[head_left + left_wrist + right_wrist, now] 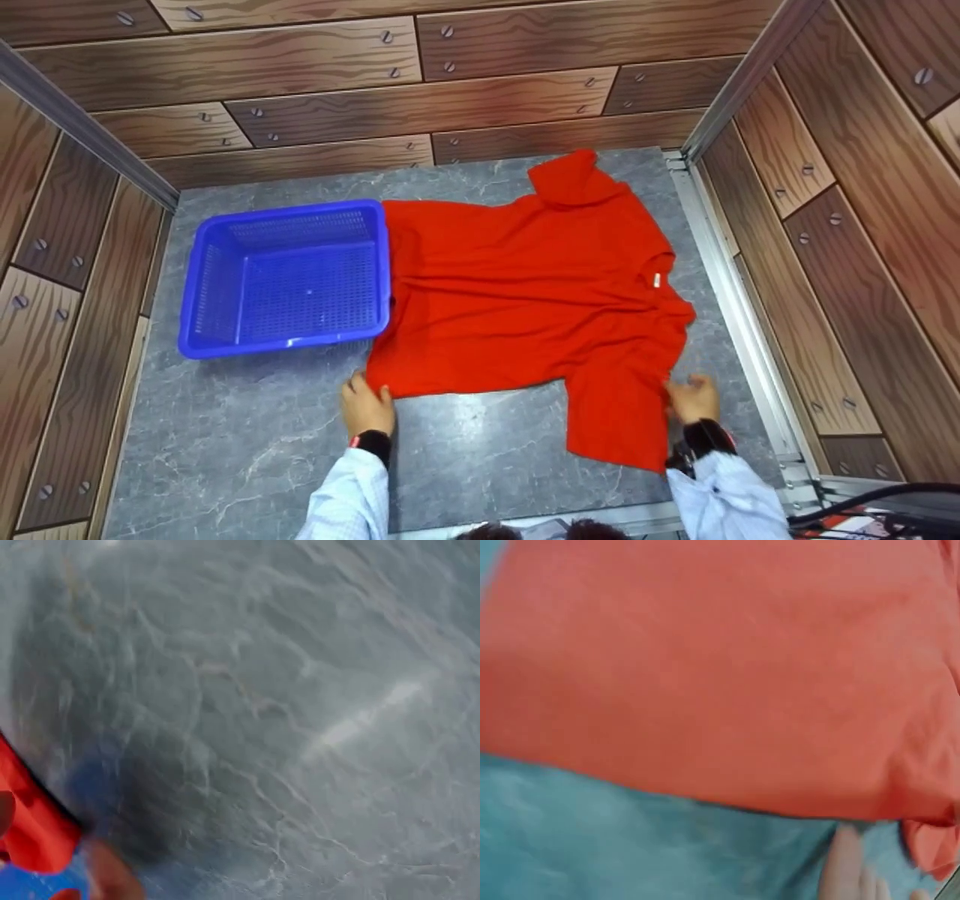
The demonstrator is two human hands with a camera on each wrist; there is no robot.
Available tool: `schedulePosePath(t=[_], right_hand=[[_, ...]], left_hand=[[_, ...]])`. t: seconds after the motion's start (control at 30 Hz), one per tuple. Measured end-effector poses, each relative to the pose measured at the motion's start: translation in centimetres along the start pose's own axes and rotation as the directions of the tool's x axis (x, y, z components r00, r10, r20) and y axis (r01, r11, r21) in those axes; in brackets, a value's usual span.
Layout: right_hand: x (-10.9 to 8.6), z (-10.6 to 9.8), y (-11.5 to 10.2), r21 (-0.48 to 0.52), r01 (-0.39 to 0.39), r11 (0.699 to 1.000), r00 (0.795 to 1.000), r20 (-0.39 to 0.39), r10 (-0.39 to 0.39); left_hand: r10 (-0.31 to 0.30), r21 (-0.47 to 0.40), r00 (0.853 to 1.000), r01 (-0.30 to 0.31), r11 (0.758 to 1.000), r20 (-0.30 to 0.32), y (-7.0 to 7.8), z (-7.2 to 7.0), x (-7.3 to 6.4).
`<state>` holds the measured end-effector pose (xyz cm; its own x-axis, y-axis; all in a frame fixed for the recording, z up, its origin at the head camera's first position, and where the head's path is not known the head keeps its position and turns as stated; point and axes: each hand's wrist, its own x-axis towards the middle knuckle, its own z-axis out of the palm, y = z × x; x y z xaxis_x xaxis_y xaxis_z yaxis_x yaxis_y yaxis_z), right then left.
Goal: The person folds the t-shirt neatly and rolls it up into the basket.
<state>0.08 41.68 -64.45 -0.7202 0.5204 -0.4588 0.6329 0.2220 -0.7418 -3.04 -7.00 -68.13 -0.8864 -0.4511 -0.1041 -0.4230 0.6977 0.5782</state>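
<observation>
A red short-sleeved T-shirt (495,315) lies spread sideways on the grey marbled surface, its collar to the right and light wrinkles across its body. At the near corner of its bottom hem, my left hand (367,405) pinches the cloth. The left wrist view shows that red corner (34,825) between thumb and finger, partly cut off by the frame. My right hand (694,397) is beside the near sleeve, fingers loosely bent. In the right wrist view a fingertip (844,847) reaches the shirt's edge, without cloth gripped.
A blue plastic basket (285,345) stands at the left, its right side against the shirt's hem. Wood-patterned panels (525,97) enclose the back and sides. A metal rail (735,315) runs along the right edge, and a black cable (877,491) lies at lower right.
</observation>
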Motion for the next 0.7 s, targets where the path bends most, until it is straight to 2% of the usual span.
schedulePosePath(t=[0.07, 0.13, 0.2, 0.3, 0.37, 0.43, 0.5, 0.57, 0.7], right_hand=[[-0.8, -0.3, 0.8, 0.037, -0.076, 0.996, 0.992, 0.103, 0.072], [-1.4, -0.1, 1.4, 0.002, -0.094, 0.996, 0.978, 0.186, 0.092], [-2.0, 0.3, 2.0, -0.101, -0.018, 0.995, 0.974, 0.224, 0.04], [-2.3, 0.9, 2.5, -0.218, 0.104, 0.97, 0.972, 0.229, -0.053], [-2.4, 0.8, 2.7, -0.24, 0.162, 0.957, 0.972, 0.209, -0.112], [-2.3, 0.4, 2.8, -0.207, 0.174, 0.963, 0.973, 0.186, -0.136], [-2.3, -0.5, 2.8, -0.12, 0.153, 0.981, 0.976, 0.175, -0.13], [-2.4, -1.5, 2.8, 0.008, 0.117, 0.993, 0.977, 0.178, -0.117], [-3.0, -3.6, 3.0, 0.205, 0.043, 0.978, 0.972, 0.216, -0.088]], left_hand=[[-0.051, -0.087, 0.998, 0.055, 0.995, 0.045, 0.0, -0.5, 0.2], [-0.096, -0.127, 0.991, 0.109, 0.986, 0.098, 0.1, -1.0, 0.3], [-0.131, -0.131, 0.98, 0.151, 0.98, 0.149, 0.2, -1.4, 0.3], [-0.127, -0.109, 0.965, 0.155, 0.982, 0.23, 0.5, -1.9, 0.6], [-0.111, -0.122, 0.956, 0.148, 0.981, 0.272, 0.6, -2.2, 0.6], [-0.102, -0.175, 0.945, 0.162, 0.971, 0.309, 0.5, -2.5, 0.6], [-0.119, -0.264, 0.932, 0.217, 0.94, 0.343, 0.2, -2.8, 0.6], [-0.134, -0.375, 0.915, 0.285, 0.882, 0.38, -0.3, -3.2, 0.7], [-0.123, -0.556, 0.872, 0.405, 0.726, 0.474, -1.4, -4.0, 0.5]])
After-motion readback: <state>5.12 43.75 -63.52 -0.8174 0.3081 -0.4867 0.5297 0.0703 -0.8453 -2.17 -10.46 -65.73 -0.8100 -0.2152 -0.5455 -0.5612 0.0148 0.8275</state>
